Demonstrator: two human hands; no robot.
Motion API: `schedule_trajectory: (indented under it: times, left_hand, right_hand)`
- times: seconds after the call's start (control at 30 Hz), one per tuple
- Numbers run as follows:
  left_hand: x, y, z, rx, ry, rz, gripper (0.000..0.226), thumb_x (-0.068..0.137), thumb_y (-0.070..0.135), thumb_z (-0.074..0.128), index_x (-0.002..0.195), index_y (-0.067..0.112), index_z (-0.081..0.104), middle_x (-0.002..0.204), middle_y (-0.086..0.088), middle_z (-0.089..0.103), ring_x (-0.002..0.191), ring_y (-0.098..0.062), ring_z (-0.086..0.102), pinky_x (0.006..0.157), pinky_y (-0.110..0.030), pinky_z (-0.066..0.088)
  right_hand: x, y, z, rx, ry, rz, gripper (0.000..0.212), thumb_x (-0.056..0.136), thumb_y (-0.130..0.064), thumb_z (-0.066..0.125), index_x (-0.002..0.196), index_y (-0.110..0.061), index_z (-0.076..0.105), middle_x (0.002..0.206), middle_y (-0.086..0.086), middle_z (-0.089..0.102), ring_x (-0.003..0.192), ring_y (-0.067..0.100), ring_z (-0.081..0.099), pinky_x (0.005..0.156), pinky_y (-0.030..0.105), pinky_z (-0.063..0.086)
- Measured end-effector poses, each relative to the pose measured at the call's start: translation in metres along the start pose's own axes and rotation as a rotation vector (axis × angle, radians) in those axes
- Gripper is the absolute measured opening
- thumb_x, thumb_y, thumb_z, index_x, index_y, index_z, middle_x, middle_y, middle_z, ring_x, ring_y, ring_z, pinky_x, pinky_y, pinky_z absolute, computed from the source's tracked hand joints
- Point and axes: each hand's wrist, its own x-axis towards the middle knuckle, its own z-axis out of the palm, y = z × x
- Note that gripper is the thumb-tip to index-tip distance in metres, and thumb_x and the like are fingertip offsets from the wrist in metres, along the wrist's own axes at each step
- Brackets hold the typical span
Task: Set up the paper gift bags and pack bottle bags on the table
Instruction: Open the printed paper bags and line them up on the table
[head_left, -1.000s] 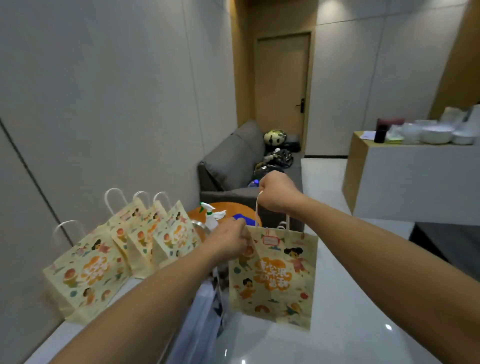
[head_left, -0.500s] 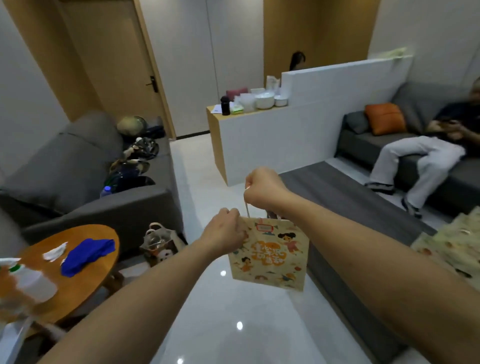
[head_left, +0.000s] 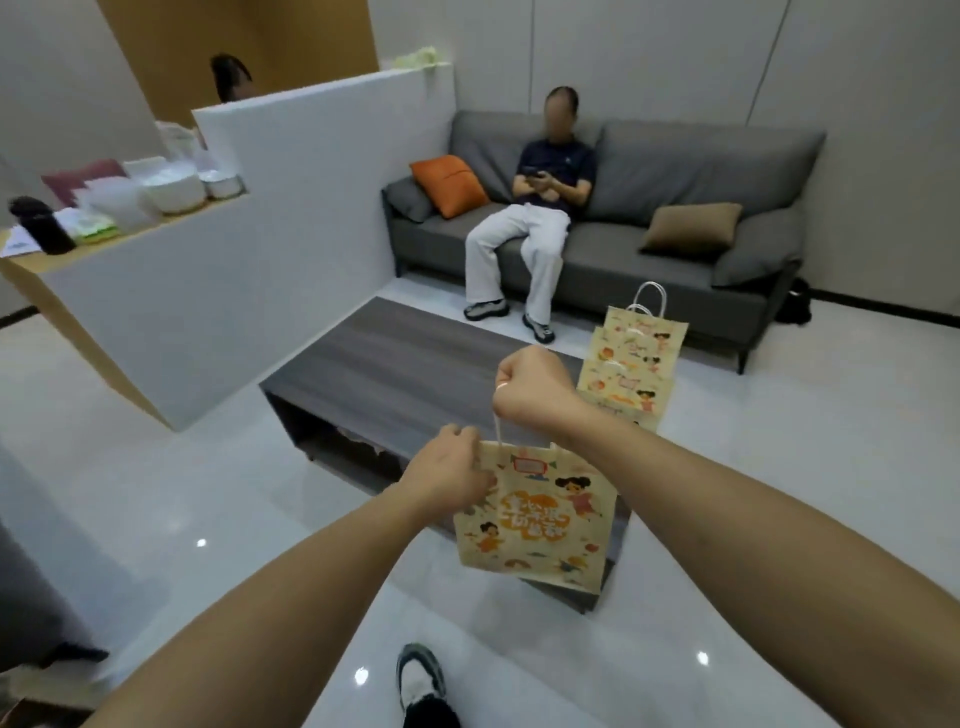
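Observation:
A cream paper gift bag (head_left: 535, 525) printed with cartoon children hangs in the air in front of me. My right hand (head_left: 535, 391) is a fist closed on its white cord handle, above the bag. My left hand (head_left: 448, 474) pinches the bag's upper left edge. Beyond it lies a low grey coffee table (head_left: 405, 364). Several matching gift bags (head_left: 631, 358) stand upright in a row on the table's right end, just past my right wrist.
A person sits on the grey sofa (head_left: 675, 208) behind the table, feet on the floor near its far edge. A white partition counter (head_left: 208, 270) with bowls and a black bottle stands at left. My shoe (head_left: 421, 675) is on the glossy white floor.
My view has swung from the wall with bags and the round orange table to the coffee table and sofa. Both hands keep the same hold on the bag.

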Motion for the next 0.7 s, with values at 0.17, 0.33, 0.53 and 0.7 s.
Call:
schedule_trajectory:
  times: [0.17,0.33,0.53,0.7]
  left_hand:
    - [0.081,0.022,0.032,0.032,-0.192,0.182,0.025,0.094,0.035,0.06,0.109,0.018,0.049,0.12,-0.003,0.048,0.106,-0.024,0.052,0.088,-0.037,0.048]
    - [0.149,0.026,0.065,0.048,-0.34,0.316,0.042,0.097,0.039,0.058,0.13,0.016,0.046,0.132,-0.007,0.046,0.117,-0.028,0.052,0.092,-0.036,0.044]
    - [0.211,0.022,0.101,0.054,-0.48,0.36,0.047,0.098,0.032,0.057,0.139,0.014,0.044,0.143,-0.009,0.043,0.127,-0.029,0.049,0.101,-0.037,0.043]
    - [0.255,0.014,0.126,0.117,-0.556,0.37,0.058,0.092,0.028,0.062,0.145,0.015,0.041,0.144,-0.012,0.045,0.129,-0.028,0.047,0.106,-0.037,0.043]
  right_hand:
    - [0.038,0.063,-0.019,-0.006,0.107,0.193,0.025,0.071,0.008,0.051,0.055,-0.011,0.05,0.059,0.006,0.046,0.059,0.02,0.047,0.051,0.03,0.034]
    - [0.072,0.11,-0.018,0.015,0.181,0.39,0.029,0.067,0.007,0.054,0.055,-0.015,0.039,0.063,0.006,0.039,0.068,0.029,0.058,0.057,0.032,0.032]
    - [0.105,0.158,-0.004,0.06,0.202,0.566,0.023,0.071,0.001,0.066,0.059,-0.012,0.052,0.068,0.003,0.055,0.068,0.019,0.054,0.056,0.027,0.04]
    - [0.133,0.188,0.007,0.064,0.221,0.626,0.012,0.078,-0.007,0.067,0.071,-0.009,0.056,0.071,0.002,0.054,0.06,0.017,0.052,0.041,0.02,0.033]
